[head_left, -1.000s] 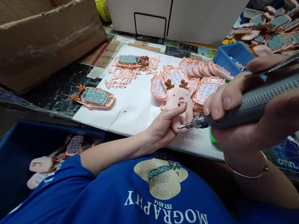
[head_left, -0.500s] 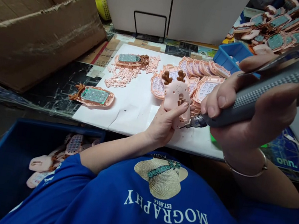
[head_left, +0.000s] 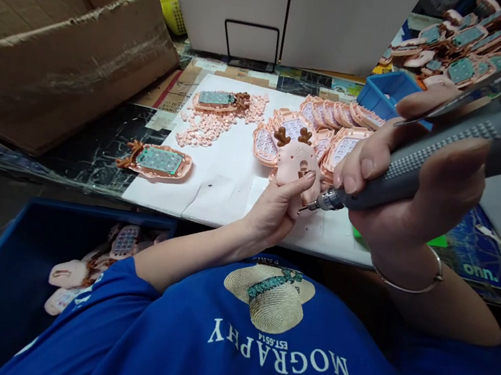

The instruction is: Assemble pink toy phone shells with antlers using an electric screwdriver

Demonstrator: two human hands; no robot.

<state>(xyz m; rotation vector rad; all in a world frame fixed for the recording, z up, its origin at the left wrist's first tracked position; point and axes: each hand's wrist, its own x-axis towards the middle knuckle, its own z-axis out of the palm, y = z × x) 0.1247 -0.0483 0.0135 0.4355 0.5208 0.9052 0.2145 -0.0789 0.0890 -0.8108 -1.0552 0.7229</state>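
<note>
My left hand grips a pink plastic toy case with brown antlers, its thumb across the back near a small recess. In my right hand is a grey electric screwdriver, slanting down to the left. Its bit meets the lower end of the case; whether a screw sits under it is too small to tell. Behind the case lie several pink shells with white key pads. Two antlered half shells with green circuit boards, one near and one farther back, rest to the left.
Small pink parts are heaped on the white sheet. A cardboard box stands at left, a blue bin with pink toys below it. At the back right are a small blue tray and piled shells.
The screwdriver and my right hand have shifted slightly left, and the bit now touches farther left on the case's lower end. The case has tilted a little and its antlers sit lower.
</note>
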